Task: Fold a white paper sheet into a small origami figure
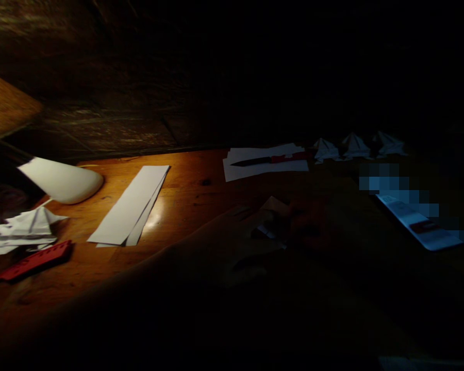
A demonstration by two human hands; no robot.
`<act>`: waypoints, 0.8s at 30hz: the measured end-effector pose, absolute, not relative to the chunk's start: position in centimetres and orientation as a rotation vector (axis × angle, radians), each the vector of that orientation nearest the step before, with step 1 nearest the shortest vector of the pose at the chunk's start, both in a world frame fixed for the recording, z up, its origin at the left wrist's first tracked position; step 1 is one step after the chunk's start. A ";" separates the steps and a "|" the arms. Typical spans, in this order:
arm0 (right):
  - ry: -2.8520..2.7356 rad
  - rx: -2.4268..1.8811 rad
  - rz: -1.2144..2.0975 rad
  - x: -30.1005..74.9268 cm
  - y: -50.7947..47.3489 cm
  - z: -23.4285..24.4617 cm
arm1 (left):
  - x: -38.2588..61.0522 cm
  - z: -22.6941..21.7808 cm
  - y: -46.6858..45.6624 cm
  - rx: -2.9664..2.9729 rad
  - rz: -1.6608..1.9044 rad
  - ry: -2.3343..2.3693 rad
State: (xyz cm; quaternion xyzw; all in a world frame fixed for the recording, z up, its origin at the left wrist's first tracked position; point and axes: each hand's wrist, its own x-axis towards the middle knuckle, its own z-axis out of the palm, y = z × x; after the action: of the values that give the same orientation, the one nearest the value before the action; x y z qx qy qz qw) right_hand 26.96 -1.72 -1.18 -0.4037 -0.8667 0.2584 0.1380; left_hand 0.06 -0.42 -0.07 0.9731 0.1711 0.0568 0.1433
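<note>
Folded paper [275, 204] pinched in left hand [239, 242]; right hand [307, 219], can't tell. Beyond hands, three shapes [356, 147], done I judge; leftward, strips [133, 206] unstarted.

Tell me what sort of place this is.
Probably a desk or worktable indoors, dimly lit: a wooden tabletop runs up to a dark wall, with white paper strips and a row of folded paper shapes on it.

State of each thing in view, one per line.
Shadowed paper, between left hand and right hand: bent, folds unclear
Knife: blade bare, lying on sheets
Sheets: flat, unevenly stacked
Paper strips: flat, overlapping
Three paper shapes: folded, in a row
Left-side paper: creased
Red object: lying down
White tapered object: tilted
Device screen: lit, partly pixelated
</note>
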 end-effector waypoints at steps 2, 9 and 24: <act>-2.509 -1.165 0.751 26.7 -1.8 -0.5 | 0.0 -0.2 -0.4 2.808 0.171 0.491; -2.488 -1.118 0.805 26.6 -1.9 0.0 | 0.4 -0.5 0.0 2.814 0.211 0.415; -2.496 -1.039 0.896 26.8 -1.6 0.1 | 0.3 -0.6 0.3 2.800 0.233 0.366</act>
State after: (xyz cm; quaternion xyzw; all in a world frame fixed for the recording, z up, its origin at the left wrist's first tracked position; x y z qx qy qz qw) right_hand 26.80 -1.65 0.12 -0.3610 -0.8669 0.3111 0.1463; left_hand 0.30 0.31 -0.60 0.9765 0.1276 0.0814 0.1537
